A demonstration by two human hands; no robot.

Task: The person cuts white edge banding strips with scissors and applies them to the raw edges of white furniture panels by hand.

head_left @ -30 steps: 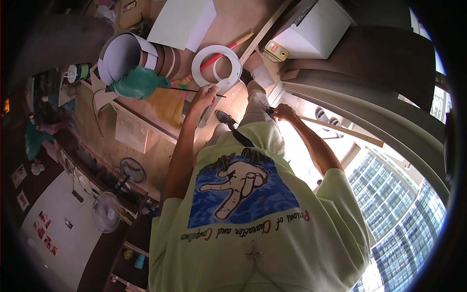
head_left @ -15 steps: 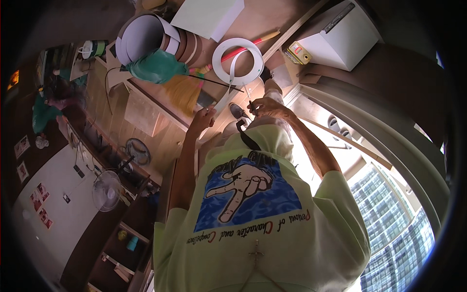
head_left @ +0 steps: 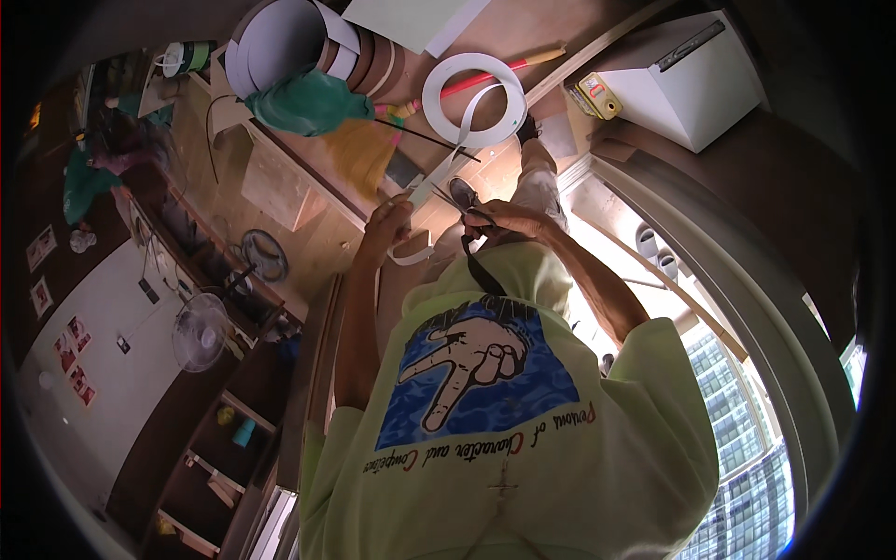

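Note:
My left hand is closed on a narrow white strip, which runs up to a white coil on the work surface and curls down below my fingers. My right hand grips scissors, their blades pointing up-left beside the strip. A red tool with a wooden end lies under the coil. A straw broom head, a thin black rod and a green cloth or glove lie left of the coil.
Rolled sheets and a pale board are at the top. A white box and a yellow tin stand at right, above a bright window. At left are a fan and another person in green.
My left hand has moved down and back along the strip. My right hand has come up and leftward from my side, bringing the scissors to the strip. The view has shifted slightly.

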